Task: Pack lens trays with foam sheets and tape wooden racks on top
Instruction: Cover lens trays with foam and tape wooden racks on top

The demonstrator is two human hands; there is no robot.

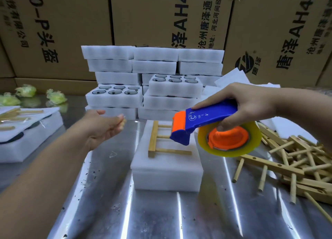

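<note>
Taping step in hand, with right grip (248, 106) wrapped round tape dispenser (206, 125) just above 1 wooden rack (158, 140) lying on near foam-topped tray (167, 177), left grip (102, 125) open and relaxed to its left; next likely calling for tape pressed across rack.

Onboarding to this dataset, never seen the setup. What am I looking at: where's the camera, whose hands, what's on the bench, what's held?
No robot here: a single camera worn on a person's head looks down at their bare hands. The right hand grips a blue-and-orange tape dispenser over a wooden rack, which lies on a foam-covered tray on the metal table. The left hand is open beside it. Loose wooden racks lie to the right. Stacked foam lens trays stand behind, in front of cardboard boxes.
</note>
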